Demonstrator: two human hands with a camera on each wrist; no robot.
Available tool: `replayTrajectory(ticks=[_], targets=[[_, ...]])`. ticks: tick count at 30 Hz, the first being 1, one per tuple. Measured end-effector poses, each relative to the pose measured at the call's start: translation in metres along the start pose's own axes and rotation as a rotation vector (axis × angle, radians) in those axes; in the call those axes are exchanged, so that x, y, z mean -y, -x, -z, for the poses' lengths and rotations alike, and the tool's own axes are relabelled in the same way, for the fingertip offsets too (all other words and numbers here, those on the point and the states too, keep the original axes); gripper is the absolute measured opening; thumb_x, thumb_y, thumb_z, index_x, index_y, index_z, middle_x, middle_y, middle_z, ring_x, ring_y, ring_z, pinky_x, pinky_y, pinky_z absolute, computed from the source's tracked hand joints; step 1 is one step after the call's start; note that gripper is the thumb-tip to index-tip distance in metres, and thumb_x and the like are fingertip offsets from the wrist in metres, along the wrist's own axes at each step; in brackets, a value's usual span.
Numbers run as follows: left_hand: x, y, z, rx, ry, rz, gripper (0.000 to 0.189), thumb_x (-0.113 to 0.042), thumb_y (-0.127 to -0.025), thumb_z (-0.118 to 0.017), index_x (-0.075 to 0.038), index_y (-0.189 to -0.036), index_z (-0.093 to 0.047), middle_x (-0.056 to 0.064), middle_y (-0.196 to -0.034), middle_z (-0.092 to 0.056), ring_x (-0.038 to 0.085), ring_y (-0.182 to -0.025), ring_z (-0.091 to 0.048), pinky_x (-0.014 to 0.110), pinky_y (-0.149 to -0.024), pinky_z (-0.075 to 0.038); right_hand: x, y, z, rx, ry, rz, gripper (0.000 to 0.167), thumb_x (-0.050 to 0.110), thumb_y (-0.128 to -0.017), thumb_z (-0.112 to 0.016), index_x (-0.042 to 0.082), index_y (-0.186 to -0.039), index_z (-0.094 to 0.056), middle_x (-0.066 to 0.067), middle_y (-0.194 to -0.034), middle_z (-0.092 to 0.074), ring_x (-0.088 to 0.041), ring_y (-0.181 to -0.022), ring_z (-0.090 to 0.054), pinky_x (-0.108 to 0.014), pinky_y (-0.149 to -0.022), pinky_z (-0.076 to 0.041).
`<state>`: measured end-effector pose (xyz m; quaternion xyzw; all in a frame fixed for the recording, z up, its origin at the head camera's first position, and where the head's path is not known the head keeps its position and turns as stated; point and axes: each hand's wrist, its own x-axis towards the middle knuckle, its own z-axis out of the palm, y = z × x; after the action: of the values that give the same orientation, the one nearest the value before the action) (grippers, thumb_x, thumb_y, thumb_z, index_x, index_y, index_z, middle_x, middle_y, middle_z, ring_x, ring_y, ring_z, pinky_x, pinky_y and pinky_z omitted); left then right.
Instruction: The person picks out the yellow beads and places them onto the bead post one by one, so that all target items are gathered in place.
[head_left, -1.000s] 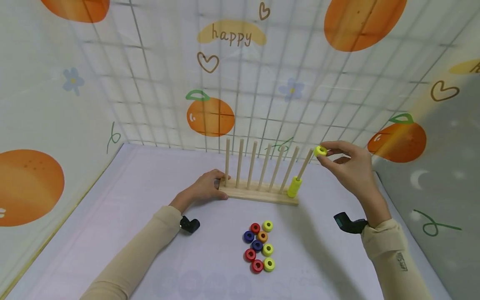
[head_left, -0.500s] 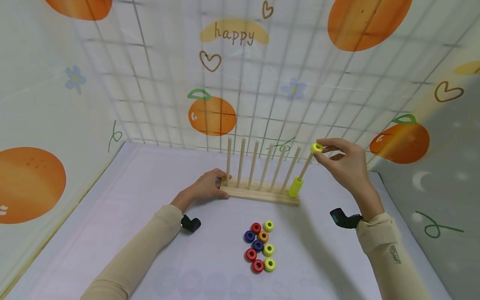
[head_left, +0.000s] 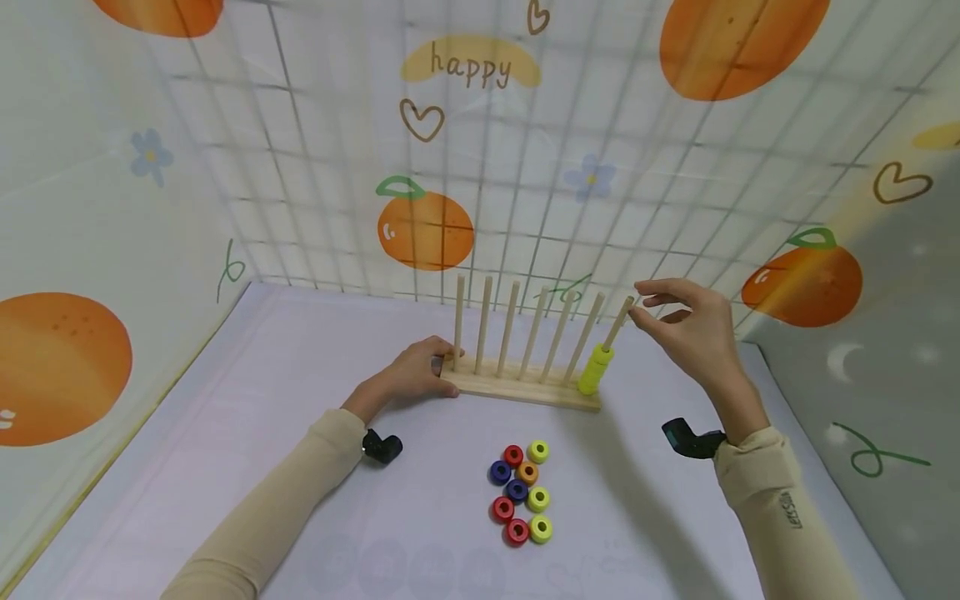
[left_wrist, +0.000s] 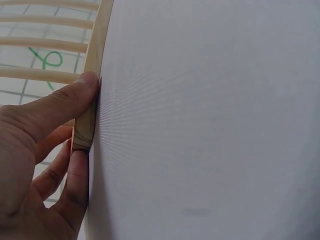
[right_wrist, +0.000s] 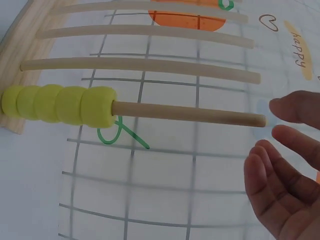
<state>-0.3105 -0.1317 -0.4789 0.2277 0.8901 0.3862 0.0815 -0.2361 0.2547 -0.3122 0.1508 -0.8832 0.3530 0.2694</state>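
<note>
A wooden peg rack [head_left: 517, 388] stands on the table with a row of upright dowels. Its rightmost dowel [head_left: 618, 323] carries a stack of yellow beads [head_left: 596, 369], also seen as a yellow stack [right_wrist: 60, 106] low on the dowel in the right wrist view. My left hand [head_left: 411, 370] grips the left end of the base, thumb on the front edge and fingers behind, as the left wrist view shows. My right hand [head_left: 688, 329] is beside the tip of the rightmost dowel, fingers parted and holding nothing. The other dowels are bare.
In front of the rack lies a cluster of loose beads: red beads [head_left: 503, 509], blue beads [head_left: 517, 490], an orange bead [head_left: 528, 473] and yellow beads [head_left: 538, 499]. A patterned cloth over a wire grid [head_left: 510, 167] rises behind the rack.
The right hand brought a yellow bead left to the rightmost dowel's tip and let it go. The bead has dropped onto the yellow stack, now taller. The left hand kept its grip.
</note>
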Motion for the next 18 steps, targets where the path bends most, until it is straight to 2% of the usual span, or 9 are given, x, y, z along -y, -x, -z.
replayTrajectory(ticks=[4,9,18], targets=[[-0.002,0.0,0.0,0.004,0.005,-0.001,0.068,-0.027,-0.073,-0.092,-0.01,-0.132,-0.064,0.002,-0.128,-0.057,0.019,-0.114,-0.052,0.036,-0.097,-0.044,0.0,0.007,0.004,-0.002,-0.004,-0.004,0.028,0.008,-0.085,-0.079,0.003,-0.112,-0.074,-0.01,-0.108,-0.071,-0.001,-0.086,-0.058,-0.009,-0.068,-0.047],[-0.003,0.001,0.0,0.009,0.011,-0.001,0.067,-0.027,-0.074,-0.092,-0.009,-0.132,-0.063,0.003,-0.128,-0.056,0.021,-0.115,-0.052,0.038,-0.098,-0.044,-0.003,0.016,0.007,-0.012,-0.017,0.001,0.028,0.006,-0.084,-0.079,0.001,-0.112,-0.074,-0.011,-0.106,-0.071,-0.004,-0.085,-0.06,-0.01,-0.068,-0.047],[-0.001,0.0,-0.001,0.003,-0.004,-0.001,0.065,-0.028,-0.074,-0.091,-0.011,-0.131,-0.064,0.003,-0.128,-0.057,0.023,-0.124,-0.049,0.044,-0.106,-0.037,-0.016,0.034,0.011,-0.016,-0.036,-0.055,0.026,0.008,-0.085,-0.08,0.002,-0.109,-0.075,-0.013,-0.107,-0.071,0.004,-0.084,-0.059,-0.01,-0.067,-0.048]])
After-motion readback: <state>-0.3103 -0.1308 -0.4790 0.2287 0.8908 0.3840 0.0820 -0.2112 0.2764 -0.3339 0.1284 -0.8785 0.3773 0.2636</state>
